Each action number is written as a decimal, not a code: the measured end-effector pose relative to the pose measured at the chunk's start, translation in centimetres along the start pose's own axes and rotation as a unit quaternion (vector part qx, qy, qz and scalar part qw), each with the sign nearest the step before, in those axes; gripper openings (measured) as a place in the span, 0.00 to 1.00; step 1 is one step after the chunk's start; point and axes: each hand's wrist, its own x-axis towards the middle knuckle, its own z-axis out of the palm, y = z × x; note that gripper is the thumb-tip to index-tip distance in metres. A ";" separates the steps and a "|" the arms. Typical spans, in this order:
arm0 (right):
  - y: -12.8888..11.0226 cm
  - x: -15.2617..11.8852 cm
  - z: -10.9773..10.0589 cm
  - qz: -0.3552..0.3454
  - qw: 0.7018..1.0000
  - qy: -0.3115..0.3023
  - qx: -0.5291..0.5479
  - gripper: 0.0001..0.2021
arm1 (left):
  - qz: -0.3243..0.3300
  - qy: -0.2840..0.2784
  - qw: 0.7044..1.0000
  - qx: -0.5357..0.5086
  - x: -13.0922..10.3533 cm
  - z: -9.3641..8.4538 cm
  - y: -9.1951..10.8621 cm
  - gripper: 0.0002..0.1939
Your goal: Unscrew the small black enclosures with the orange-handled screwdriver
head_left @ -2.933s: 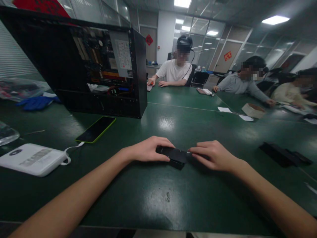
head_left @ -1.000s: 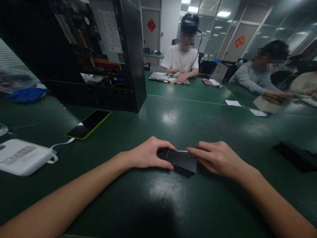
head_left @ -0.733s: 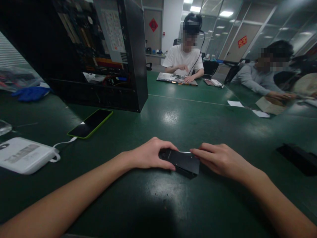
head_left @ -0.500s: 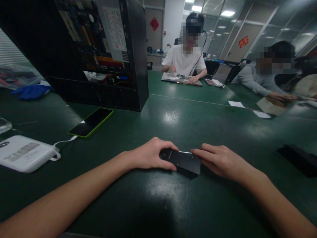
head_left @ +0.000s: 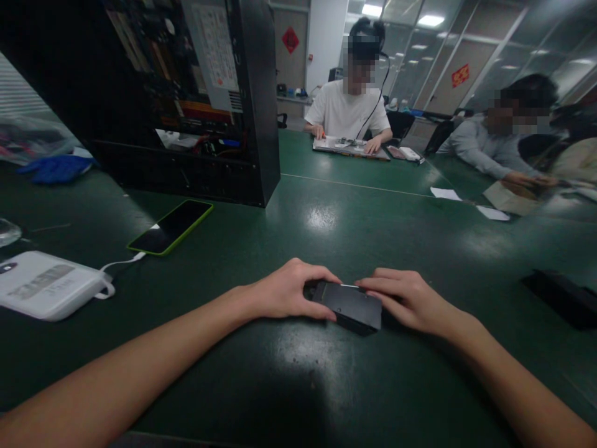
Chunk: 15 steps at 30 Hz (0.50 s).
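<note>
A small black box-shaped device (head_left: 352, 306) is low over the green table, in front of me; its exact kind I cannot make out. My left hand (head_left: 291, 292) is closed around its left end, thumb on the near side and fingers on the far side. The fingers of my right hand (head_left: 405, 298) are held together against its far right edge and right end. A thin bright line runs along the far top edge, between the two hands. My palms hide part of both ends.
An open black computer case (head_left: 263, 118) stands at the back left. Closer lie a phone (head_left: 172, 227) with a white cable, a white power bank (head_left: 51, 286) and a blue glove (head_left: 56, 169). A black object (head_left: 559, 298) lies far right. Two people work across the table.
The black device has shifted slightly to the right, and my right fingers sit a little further over its far edge. Across the table, a person's flat panel has moved slightly right.
</note>
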 end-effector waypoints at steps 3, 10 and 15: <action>0.3 0.0 0.2 0.000 1.000 0.015 0.021 0.14 | 0.003 0.004 1.000 0.002 0.0 0.2 -0.2 0.30; 0.6 0.0 0.1 0.003 0.999 0.024 0.022 0.13 | 0.035 0.014 0.999 -0.008 -0.1 0.5 -0.2 0.31; 0.4 -0.4 -0.3 0.022 0.999 0.022 0.033 0.13 | 0.041 0.033 0.999 -0.012 -0.1 1.0 0.3 0.30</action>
